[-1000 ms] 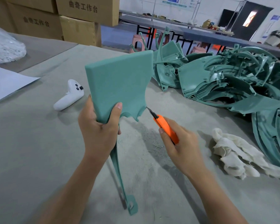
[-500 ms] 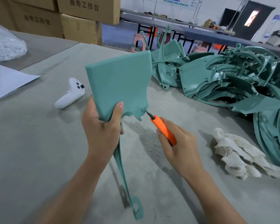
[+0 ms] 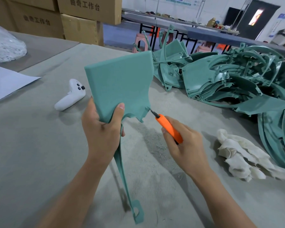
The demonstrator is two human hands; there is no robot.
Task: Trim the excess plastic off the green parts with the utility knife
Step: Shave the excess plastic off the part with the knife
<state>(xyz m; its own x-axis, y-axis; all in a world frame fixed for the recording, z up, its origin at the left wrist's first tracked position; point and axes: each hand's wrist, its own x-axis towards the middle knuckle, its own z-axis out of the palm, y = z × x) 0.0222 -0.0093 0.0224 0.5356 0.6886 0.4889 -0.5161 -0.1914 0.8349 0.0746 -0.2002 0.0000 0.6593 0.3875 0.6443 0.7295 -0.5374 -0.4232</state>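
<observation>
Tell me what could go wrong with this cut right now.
1. The utility knife blade sits at the ragged lower edge of the green part, close to the left hand; a slip could reach its thumb.
2. The part is held by its lower corner only, so it may twist under the blade.

Knife blade (image 3: 153, 113) nearer flash (image 3: 142, 115) (touching)

White controller (image 3: 70, 96), paper (image 3: 5, 81), rags (image 3: 242, 155), boxes (image 3: 82, 17).
</observation>
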